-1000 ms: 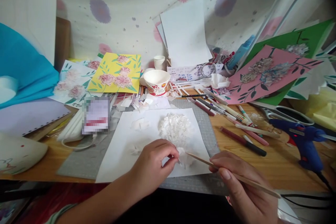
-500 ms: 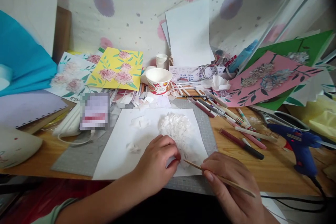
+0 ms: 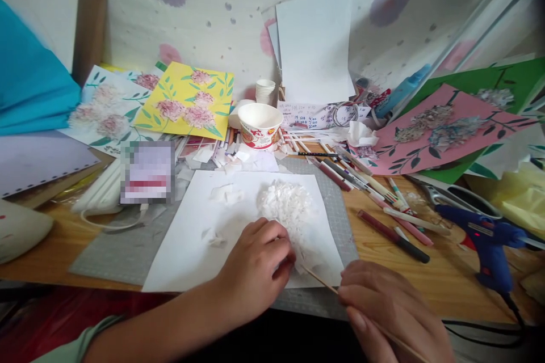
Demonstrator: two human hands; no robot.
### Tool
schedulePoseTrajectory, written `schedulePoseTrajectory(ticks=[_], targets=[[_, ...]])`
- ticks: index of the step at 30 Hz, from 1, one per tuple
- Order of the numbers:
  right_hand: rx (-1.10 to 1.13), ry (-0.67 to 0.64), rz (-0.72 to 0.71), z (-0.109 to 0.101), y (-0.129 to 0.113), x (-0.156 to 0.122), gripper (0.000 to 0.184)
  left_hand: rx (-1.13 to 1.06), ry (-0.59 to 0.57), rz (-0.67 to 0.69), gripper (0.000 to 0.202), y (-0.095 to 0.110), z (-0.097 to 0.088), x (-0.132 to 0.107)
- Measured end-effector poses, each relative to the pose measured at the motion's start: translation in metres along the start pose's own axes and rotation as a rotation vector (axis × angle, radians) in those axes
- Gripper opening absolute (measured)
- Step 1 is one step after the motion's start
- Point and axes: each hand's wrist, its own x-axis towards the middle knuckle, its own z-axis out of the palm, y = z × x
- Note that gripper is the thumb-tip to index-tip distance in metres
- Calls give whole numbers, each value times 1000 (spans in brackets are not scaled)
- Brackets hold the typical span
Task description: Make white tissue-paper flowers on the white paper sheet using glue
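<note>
A white sheet of paper point(image 3: 183, 255) lies on a grey cutting mat point(image 3: 106, 255). On its right half sits a round ruffled flower point(image 3: 285, 204) made of white paper bits. My left hand point(image 3: 258, 264) rests at the flower's lower edge, thumb and fingertips pinched together; what they hold, if anything, is hidden. My right hand point(image 3: 387, 306), closed around a thin pointed wooden stick point(image 3: 321, 281), is off the sheet's lower right corner. The stick's tip is just right of my left fingertips. Loose white paper scraps point(image 3: 227, 194) lie on the sheet's left half.
Behind the sheet stands a paper bowl point(image 3: 259, 125) among scraps and pens. A blue glue gun point(image 3: 485, 238), scissors point(image 3: 464, 198) and markers point(image 3: 394, 235) lie on the right. Flower pictures on yellow card point(image 3: 166, 79) and pink card point(image 3: 395, 153) lean at the sides.
My right hand has moved right and down, and the stick's shaft has tilted more steeply. My left hand stays pinched at about the same place. The whole view has shifted slightly.
</note>
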Motion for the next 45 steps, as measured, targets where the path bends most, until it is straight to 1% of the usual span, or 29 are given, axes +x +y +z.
schedulePoseTrajectory(ticks=[4,9,16,19,21,25,28,31,34,36,38,42,45], targets=[[2,-10,-18,3,-2,1,15,8,1,4,14,0,1,-1],[-51,-17,-23,10,2,4,15,14,-15,-5,14,1,0,0],[-112,-27,-62,11,5,4,14,18,-33,-5,12,1,2,3],[-111,-61,-75,12,5,9,13,9,-47,-12,12,1,1,3],[-92,-106,-65,14,5,14,14,-6,-49,-24,13,1,0,3],[-50,-181,10,16,8,22,15,-46,-27,-55,13,0,-1,3],[-25,-219,91,18,12,30,19,-59,-19,-41,11,0,-3,2],[19,-275,187,21,16,37,22,-63,-52,18,11,1,-5,1],[105,-287,273,25,21,43,26,-56,-92,46,15,2,-7,0],[150,-263,304,27,23,44,28,-37,-120,39,18,2,-7,-1],[180,-206,342,29,25,42,28,-15,-144,22,18,1,-6,0],[283,-37,468,30,29,28,26,10,-161,-25,17,0,-4,0],[389,136,558,32,32,13,23,2,-165,-46,20,0,-3,1]])
